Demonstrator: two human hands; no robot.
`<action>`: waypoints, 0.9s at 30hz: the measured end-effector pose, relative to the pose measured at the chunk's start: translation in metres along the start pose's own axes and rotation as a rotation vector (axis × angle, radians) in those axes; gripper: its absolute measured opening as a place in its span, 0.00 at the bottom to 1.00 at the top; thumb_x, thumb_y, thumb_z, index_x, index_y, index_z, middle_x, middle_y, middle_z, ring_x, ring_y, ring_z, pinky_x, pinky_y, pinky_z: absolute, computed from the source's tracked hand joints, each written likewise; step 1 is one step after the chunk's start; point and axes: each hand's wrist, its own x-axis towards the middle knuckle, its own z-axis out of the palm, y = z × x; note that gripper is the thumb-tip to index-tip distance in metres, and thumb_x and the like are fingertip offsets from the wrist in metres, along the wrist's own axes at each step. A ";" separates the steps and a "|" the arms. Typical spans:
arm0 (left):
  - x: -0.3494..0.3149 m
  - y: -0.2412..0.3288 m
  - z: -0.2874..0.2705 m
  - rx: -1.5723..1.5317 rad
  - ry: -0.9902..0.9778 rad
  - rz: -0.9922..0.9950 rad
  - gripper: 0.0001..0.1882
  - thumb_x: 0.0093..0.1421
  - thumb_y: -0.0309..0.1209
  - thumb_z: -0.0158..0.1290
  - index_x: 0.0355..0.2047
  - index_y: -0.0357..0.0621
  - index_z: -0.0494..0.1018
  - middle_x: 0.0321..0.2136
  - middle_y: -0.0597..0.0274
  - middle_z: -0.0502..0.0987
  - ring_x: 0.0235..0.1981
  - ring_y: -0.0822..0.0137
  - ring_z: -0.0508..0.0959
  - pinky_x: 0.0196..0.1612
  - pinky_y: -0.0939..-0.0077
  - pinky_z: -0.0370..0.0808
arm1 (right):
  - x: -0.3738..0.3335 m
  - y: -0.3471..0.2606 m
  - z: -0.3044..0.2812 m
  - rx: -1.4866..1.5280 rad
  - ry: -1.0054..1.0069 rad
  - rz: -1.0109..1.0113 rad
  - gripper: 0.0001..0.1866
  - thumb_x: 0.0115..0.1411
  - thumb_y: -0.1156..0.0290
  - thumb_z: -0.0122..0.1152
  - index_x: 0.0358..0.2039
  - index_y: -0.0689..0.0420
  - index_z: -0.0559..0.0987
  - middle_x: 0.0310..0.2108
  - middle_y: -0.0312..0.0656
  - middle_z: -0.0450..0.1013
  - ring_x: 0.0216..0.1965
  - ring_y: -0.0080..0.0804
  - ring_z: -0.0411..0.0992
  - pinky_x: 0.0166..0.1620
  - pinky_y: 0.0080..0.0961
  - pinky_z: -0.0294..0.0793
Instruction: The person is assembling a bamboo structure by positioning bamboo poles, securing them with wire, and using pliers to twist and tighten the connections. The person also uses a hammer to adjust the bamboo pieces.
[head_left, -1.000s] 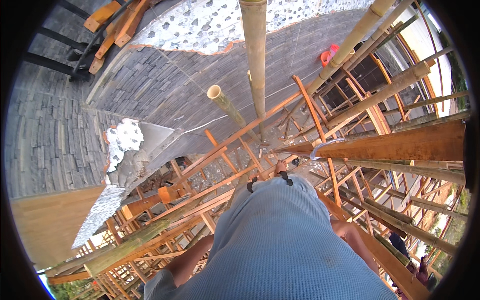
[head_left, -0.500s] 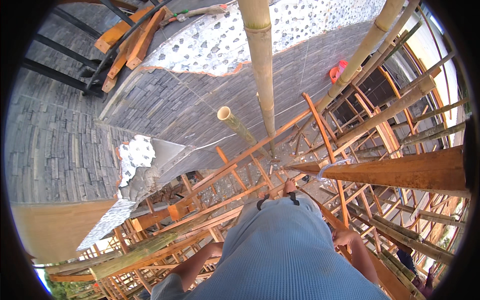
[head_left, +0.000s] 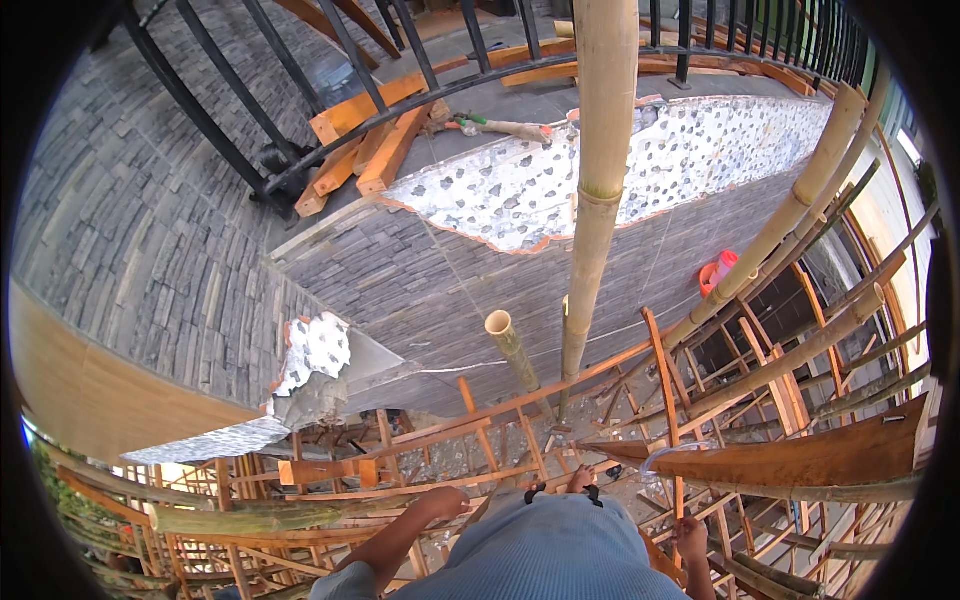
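Well, below the blue shirt (head_left: 550, 550), the left hand (head_left: 445, 502) curls loosely beside a timber rail (head_left: 495, 477); whether it grips, I can't tell. Over right, the right hand (head_left: 690, 540) sits fingers bent, contents unclear, next to the lower end of a slim orange-brown batten (head_left: 667, 390), straight and standing among crossed scaffold timbers. Beyond, debris litters the grey ground; grey stone cladding (head_left: 390, 260) rises, broken to speckled white, up to a black railing (head_left: 430, 75).

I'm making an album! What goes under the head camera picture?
Left hand and right hand beside a blue shirt; wooden framework, tall bamboo pole, grey stone-clad wall.
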 end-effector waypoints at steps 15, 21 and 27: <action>0.041 0.183 -0.191 -0.246 0.571 0.410 0.14 0.68 0.33 0.53 0.50 0.42 0.79 0.48 0.51 0.79 0.49 0.51 0.79 0.53 0.62 0.74 | 0.042 -0.137 -0.081 0.258 1.008 -0.216 0.34 0.67 0.61 0.64 0.66 0.62 0.62 0.63 0.48 0.64 0.62 0.34 0.65 0.63 0.37 0.69; 0.108 0.133 -0.231 -0.241 0.957 0.296 0.15 0.66 0.32 0.55 0.52 0.44 0.79 0.57 0.47 0.71 0.58 0.47 0.72 0.60 0.59 0.70 | -0.018 -0.299 -0.127 1.131 0.607 -0.773 0.56 0.60 0.27 0.50 0.71 0.62 0.53 0.58 0.54 0.69 0.56 0.45 0.72 0.61 0.45 0.72; 0.192 0.081 -0.260 -0.156 1.073 0.206 0.20 0.63 0.33 0.57 0.55 0.46 0.76 0.56 0.41 0.70 0.59 0.41 0.70 0.62 0.52 0.68 | -0.025 -0.329 -0.125 0.657 0.649 -0.863 0.63 0.51 0.40 0.74 0.71 0.63 0.46 0.51 0.48 0.68 0.50 0.40 0.70 0.55 0.42 0.71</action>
